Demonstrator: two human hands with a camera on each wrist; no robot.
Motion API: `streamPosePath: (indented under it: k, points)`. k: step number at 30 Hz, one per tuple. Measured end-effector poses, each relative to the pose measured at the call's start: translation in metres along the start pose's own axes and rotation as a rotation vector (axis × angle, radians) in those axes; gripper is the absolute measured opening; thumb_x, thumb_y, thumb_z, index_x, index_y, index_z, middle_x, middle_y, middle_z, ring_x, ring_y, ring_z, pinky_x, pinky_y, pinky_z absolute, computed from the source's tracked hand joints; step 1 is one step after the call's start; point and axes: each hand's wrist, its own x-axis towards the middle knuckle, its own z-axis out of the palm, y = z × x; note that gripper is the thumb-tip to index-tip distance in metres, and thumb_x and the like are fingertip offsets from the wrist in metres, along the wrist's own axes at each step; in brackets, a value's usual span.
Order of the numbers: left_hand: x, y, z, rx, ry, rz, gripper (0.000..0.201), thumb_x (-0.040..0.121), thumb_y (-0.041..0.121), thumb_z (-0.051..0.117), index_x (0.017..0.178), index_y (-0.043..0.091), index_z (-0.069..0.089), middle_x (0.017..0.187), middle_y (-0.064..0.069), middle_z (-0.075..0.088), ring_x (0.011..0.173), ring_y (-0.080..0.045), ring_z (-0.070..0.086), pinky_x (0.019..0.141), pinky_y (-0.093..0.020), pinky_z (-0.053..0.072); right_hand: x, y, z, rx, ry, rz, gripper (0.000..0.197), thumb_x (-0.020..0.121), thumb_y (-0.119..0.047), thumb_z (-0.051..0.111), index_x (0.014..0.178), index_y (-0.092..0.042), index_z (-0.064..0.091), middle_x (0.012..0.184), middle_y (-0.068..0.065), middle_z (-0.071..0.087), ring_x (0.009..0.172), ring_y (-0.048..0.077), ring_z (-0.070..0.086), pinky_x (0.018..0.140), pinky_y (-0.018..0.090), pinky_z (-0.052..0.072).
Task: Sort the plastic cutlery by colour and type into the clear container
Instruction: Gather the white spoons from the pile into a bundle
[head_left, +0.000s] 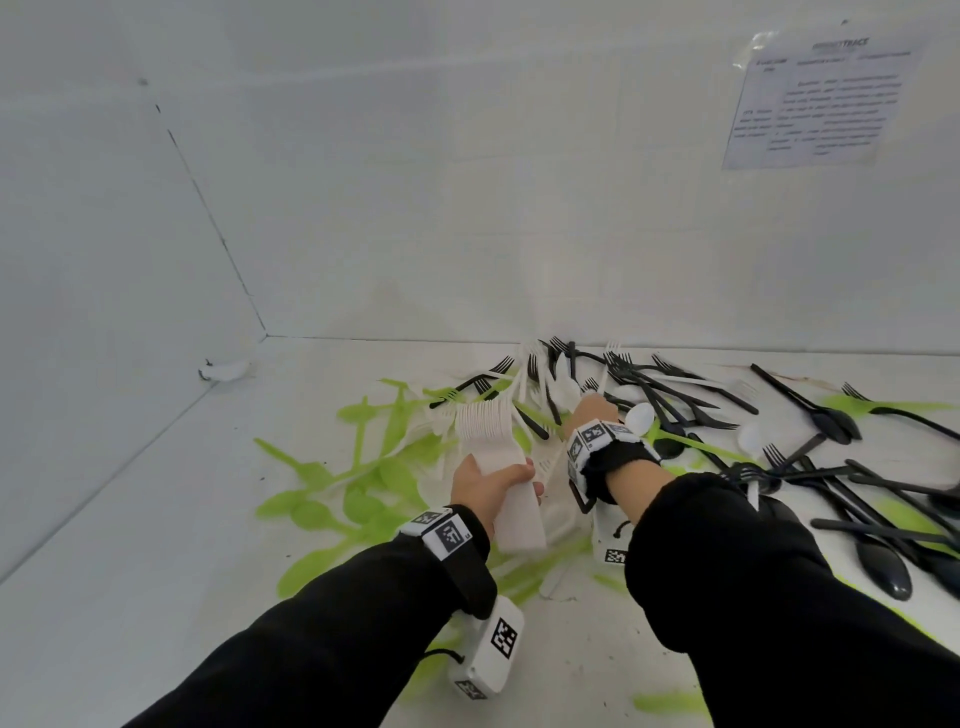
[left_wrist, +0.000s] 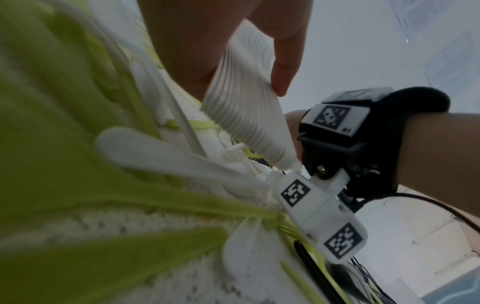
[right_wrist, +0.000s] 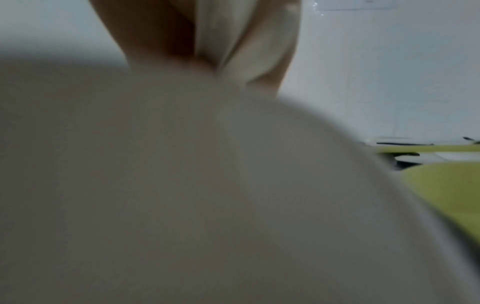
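My left hand (head_left: 501, 480) grips a thick stack of nested white forks (head_left: 514, 514) by the handles, tines pointing away. In the left wrist view the stack (left_wrist: 246, 115) sits between thumb and fingers (left_wrist: 285, 67). My right hand (head_left: 592, 408) reaches into the mixed pile just beyond the stack, its fingertips hidden in the head view. In the right wrist view its thumb and a finger (right_wrist: 270, 61) pinch a white piece of cutlery (right_wrist: 215, 35), with a blurred white shape filling the foreground. No clear container shows in the head view.
Green cutlery (head_left: 374, 467) lies spread at the left and under my arms. Black forks and spoons (head_left: 675, 384) are heaped at the right and back, with white spoons (head_left: 640, 417) among them. White walls close the back and left, and a printed sheet (head_left: 821, 98) hangs top right.
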Motion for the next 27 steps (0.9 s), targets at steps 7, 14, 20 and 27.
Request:
streamPosePath:
  k: [7,14,20,27]
  points:
    - [0.004,0.000,0.008,0.005,-0.031,0.010,0.023,0.079,-0.006,0.066,0.095,0.005,0.054,0.082,-0.011,0.064,0.062,-0.029,0.065,0.053,-0.034,0.054,0.006,0.017,-0.037,0.347,-0.126,0.008,0.034,0.085,-0.025,0.060,0.110,-0.002,0.062,0.080,0.008,0.063,0.072,0.025,0.056,0.058,0.026,0.040]
    - [0.006,-0.005,0.038,-0.069,-0.077,0.003,0.021,0.082,-0.004,0.065,0.101,0.002,0.059,0.085,-0.015,0.067,0.056,-0.023,0.067,0.052,-0.034,0.057,-0.022,0.045,-0.016,0.643,-0.276,-0.137,0.023,0.094,-0.020,0.052,0.073,-0.015,0.059,0.068,0.004,0.058,0.047,0.014,0.050,0.047,0.025,0.040]
    - [-0.002,-0.018,0.061,-0.060,-0.093,0.011,0.019,0.083,-0.007,0.062,0.097,0.006,0.060,0.089,-0.014,0.067,0.063,-0.023,0.066,0.056,-0.033,0.058,-0.035,0.069,-0.017,0.740,-0.196,-0.178,0.019,0.094,-0.015,0.051,0.075,-0.017,0.054,0.071,0.004,0.059,0.058,0.021,0.055,0.057,0.032,0.046]
    - [-0.015,-0.027,0.082,-0.045,-0.079,0.037,0.038,0.083,-0.004,0.063,0.120,0.002,0.056,0.116,-0.021,0.063,0.097,-0.035,0.063,0.084,-0.050,0.052,-0.047,0.090,-0.023,0.714,-0.175,-0.243,0.020,0.095,-0.014,0.050,0.077,-0.022,0.051,0.072,-0.003,0.055,0.064,0.011,0.053,0.059,0.023,0.042]
